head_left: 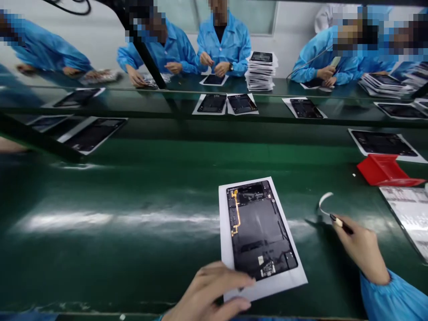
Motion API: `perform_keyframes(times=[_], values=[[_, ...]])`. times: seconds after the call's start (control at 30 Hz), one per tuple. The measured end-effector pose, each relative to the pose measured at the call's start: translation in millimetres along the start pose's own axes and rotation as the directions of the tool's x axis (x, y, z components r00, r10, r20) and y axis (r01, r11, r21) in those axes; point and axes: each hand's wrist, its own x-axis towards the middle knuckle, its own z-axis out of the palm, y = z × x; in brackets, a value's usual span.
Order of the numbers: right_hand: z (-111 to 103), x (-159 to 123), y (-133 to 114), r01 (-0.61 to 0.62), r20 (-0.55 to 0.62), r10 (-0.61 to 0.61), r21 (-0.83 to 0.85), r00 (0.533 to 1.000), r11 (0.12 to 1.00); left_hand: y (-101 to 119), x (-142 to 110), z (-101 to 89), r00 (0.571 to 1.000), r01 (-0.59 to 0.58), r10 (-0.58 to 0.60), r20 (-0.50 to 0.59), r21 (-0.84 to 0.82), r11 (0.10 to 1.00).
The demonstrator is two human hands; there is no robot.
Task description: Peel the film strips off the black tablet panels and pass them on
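A black tablet back panel [259, 229] with an orange flex cable lies on a white sheet [267, 287] on the green belt [117, 214] in front of me. My left hand [207, 296] grips the sheet's near left corner, thumb under and fingers on top. My right hand [363, 249] is closed around a thin black tool [341, 223] with a pale tip. A curled white strip [323, 201] sticks up from the tool's tip, to the right of the panel.
A red tray [386, 170] and a printed sheet [409, 214] lie at the right. More black panels on white sheets sit along the far belt [211, 103]. A stack of them [261, 71] stands before several people in blue coats across the line.
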Motion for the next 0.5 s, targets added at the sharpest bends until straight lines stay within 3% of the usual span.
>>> perform_keyframes(times=[0.13, 0.2, 0.27, 0.33, 0.4, 0.5], values=[[-6, -7, -9, 0.089, 0.001, -0.090, -0.162, 0.996, 0.983, -1, 65, -7.2, 0.974, -0.195, 0.192, -0.122, -0.010, 0.981], [-5, -10, -31, 0.121, -0.049, -0.131, -0.163, 0.990, 0.979, -13, 96, -2.7, 0.968, -0.175, 0.169, -0.186, -0.015, 0.984], [1, -12, -61, 0.241, -0.016, -0.241, 0.003, 0.970, 0.971, -29, 122, 2.9, 0.978, -0.101, 0.095, -0.186, -0.021, 0.995], [13, -13, -92, 0.377, 0.121, -0.403, 0.195, 0.907, 0.906, -44, 141, 7.6, 0.995, -0.019, 0.015, -0.102, -0.041, 0.999], [27, -13, -114, 0.437, 0.213, -0.498, 0.276, 0.841, 0.856, -56, 153, 11.0, 0.999, 0.036, -0.036, 0.000, -0.057, 0.998], [44, -14, -126, 0.511, 0.269, -0.591, 0.312, 0.761, 0.801, -68, 159, 15.3, 0.997, 0.048, -0.045, 0.062, -0.041, 0.998]])
